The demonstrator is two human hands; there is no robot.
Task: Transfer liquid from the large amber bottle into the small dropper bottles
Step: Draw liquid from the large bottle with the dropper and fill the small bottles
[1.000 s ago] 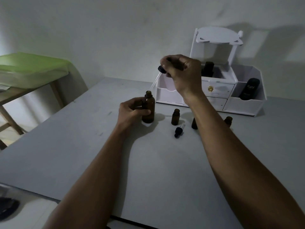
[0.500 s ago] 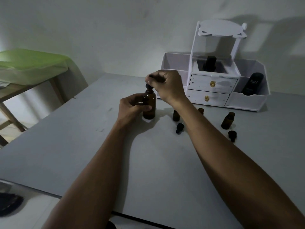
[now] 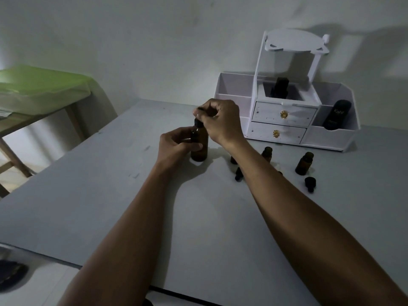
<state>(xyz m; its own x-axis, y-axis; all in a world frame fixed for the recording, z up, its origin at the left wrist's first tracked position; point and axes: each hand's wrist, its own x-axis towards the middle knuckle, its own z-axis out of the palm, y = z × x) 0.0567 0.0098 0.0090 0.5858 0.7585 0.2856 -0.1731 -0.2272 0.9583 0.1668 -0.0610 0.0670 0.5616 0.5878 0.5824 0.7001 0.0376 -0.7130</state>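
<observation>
The large amber bottle [image 3: 200, 149] stands upright on the grey table [image 3: 110, 195], and my left hand [image 3: 176, 144] grips its body. My right hand [image 3: 220, 122] pinches the black dropper cap [image 3: 197, 123] seated in the bottle's neck; the pipette is hidden inside. To the right stand small amber dropper bottles: one open [image 3: 304, 163], one [image 3: 267, 153] behind my right forearm, and a third [image 3: 233, 160] mostly hidden by the forearm. Two loose black dropper caps lie near them, one [image 3: 238, 174] beside my forearm and one [image 3: 310, 183] further right.
A white desk organiser [image 3: 287, 127] with two gold-knobbed drawers stands at the back right, holding dark bottles [image 3: 336, 114]. A wooden side table with a green cover [image 3: 39, 85] stands to the left. A dark object [image 3: 11, 270] lies at the lower left corner.
My right hand came down from above the bottle, lowering the dropper's pipette into the large bottle until the cap sat on its neck. My left hand kept its grip.
</observation>
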